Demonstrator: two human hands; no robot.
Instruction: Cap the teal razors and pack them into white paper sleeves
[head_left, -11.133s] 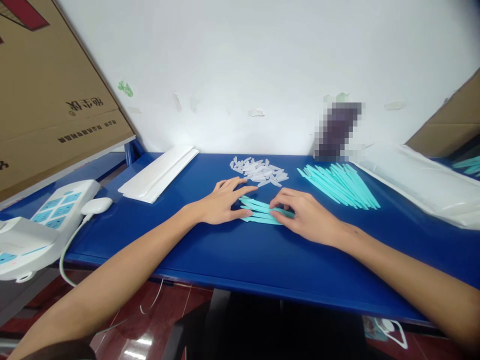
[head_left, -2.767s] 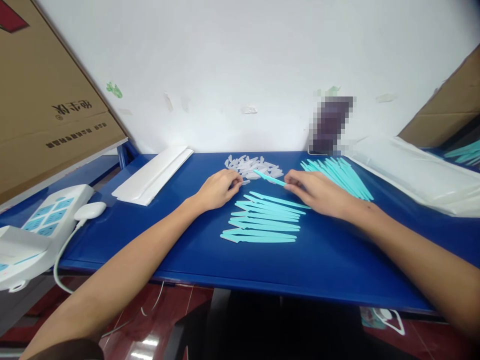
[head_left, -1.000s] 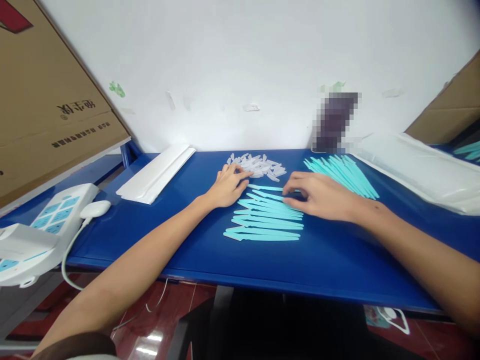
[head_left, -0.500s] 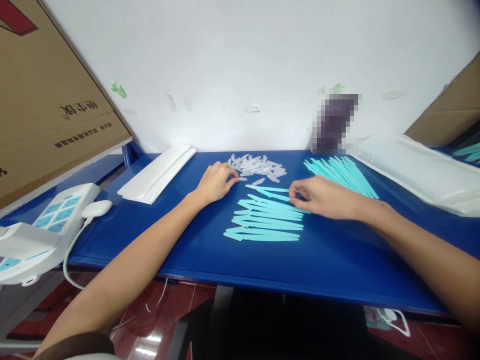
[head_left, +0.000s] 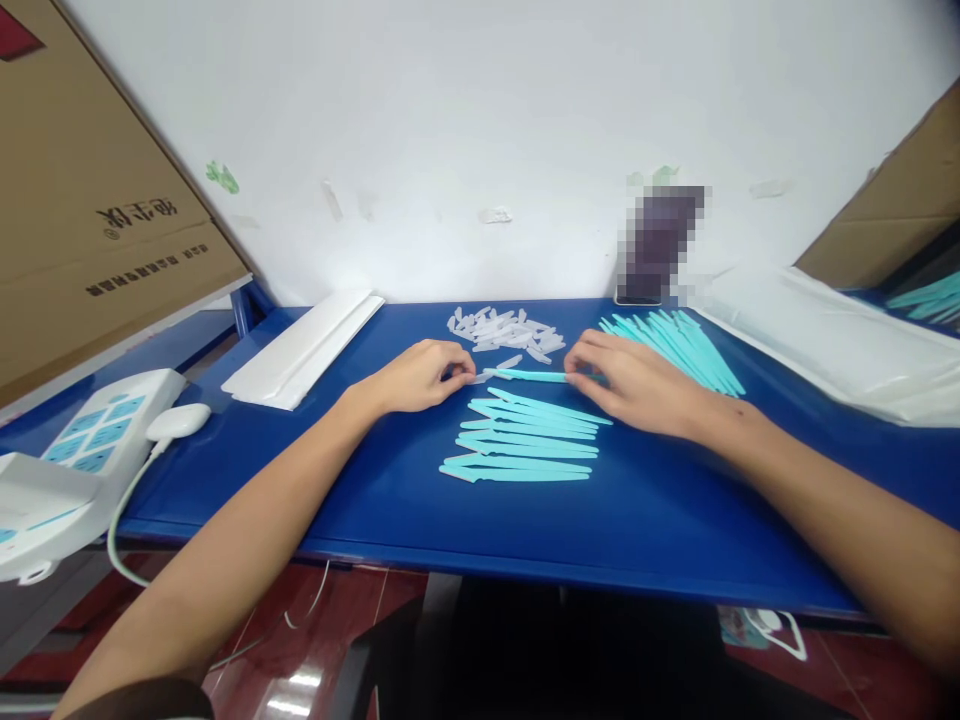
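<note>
My left hand [head_left: 426, 378] pinches a small translucent plastic blade cap [head_left: 481, 379] between thumb and fingertips. My right hand [head_left: 628, 382] is closed on the handle of a turquoise eyebrow razor [head_left: 534, 376], its blade end pointing left. Cap and razor tip meet or nearly meet; I cannot tell whether the cap is on the blade. Just below lies a column of several turquoise razors [head_left: 532, 437], blade ends to the left. Beyond my hands is a heap of translucent caps [head_left: 501, 329]. Behind my right hand lies a pile of more razors [head_left: 682, 350].
On the blue table [head_left: 420, 520], a flat white folded packet [head_left: 304, 350] lies left and a clear plastic bag [head_left: 832, 345] right. A power strip [head_left: 105, 440] with a white charger [head_left: 178, 422] is at far left. A blurred dark object [head_left: 664, 245] leans on the wall.
My left hand has come away from the cap heap, toward me, bringing a cap to the razor's tip. My right hand has shifted slightly away from me with the razor. The view has moved slightly.
</note>
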